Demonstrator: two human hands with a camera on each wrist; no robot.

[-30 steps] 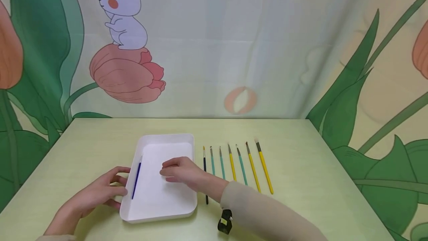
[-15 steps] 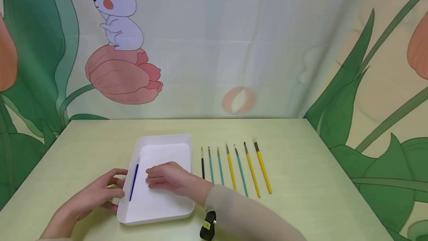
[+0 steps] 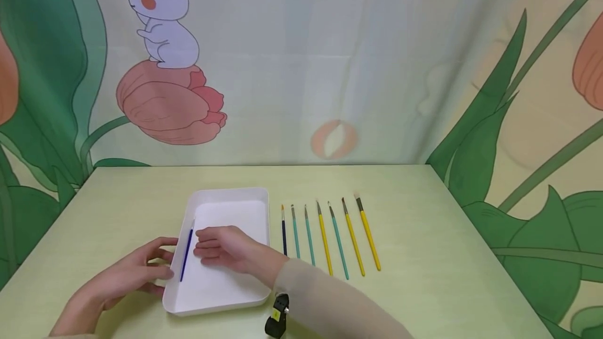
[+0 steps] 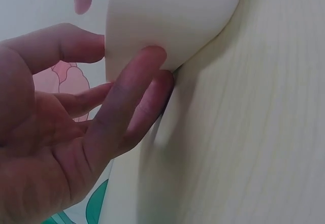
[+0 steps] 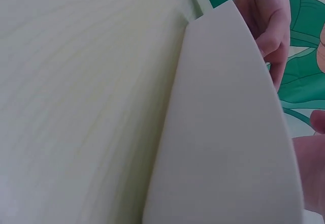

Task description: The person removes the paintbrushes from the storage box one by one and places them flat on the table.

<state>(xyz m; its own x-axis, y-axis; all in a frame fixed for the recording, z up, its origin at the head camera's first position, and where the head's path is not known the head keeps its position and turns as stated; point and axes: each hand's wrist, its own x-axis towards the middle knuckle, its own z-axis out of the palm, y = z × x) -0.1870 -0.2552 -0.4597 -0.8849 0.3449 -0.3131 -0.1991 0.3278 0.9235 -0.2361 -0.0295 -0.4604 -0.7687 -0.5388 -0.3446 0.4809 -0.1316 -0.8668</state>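
A white rectangular tray (image 3: 235, 289) stands on the table, with a thin dark-blue paintbrush (image 3: 187, 252) lying along its inner left side. My left hand (image 3: 127, 272) is at the tray's left wall. In the left wrist view, its thumb (image 4: 124, 92) and other fingertips touch the outside of that wall. Over the tray, my right hand (image 3: 228, 249) reaches in from the right, its fingers extended toward the blue paintbrush and holding nothing. A small gap seems to separate the fingertips from the brush. The right wrist view mostly shows the tray's outer wall (image 5: 223, 112).
Right of the tray lies a row of several paintbrushes, from a dark one (image 3: 283, 232) through teal (image 3: 336, 242) to a thick yellow one (image 3: 369, 237). My right forearm hides some handle ends. Behind the pale table (image 3: 452, 276) hangs a printed curtain (image 3: 264, 82).
My right hand has moved left across the tray, nearer to the blue paintbrush. The left hand stays at the tray's wall. The whole head view has shifted slightly.
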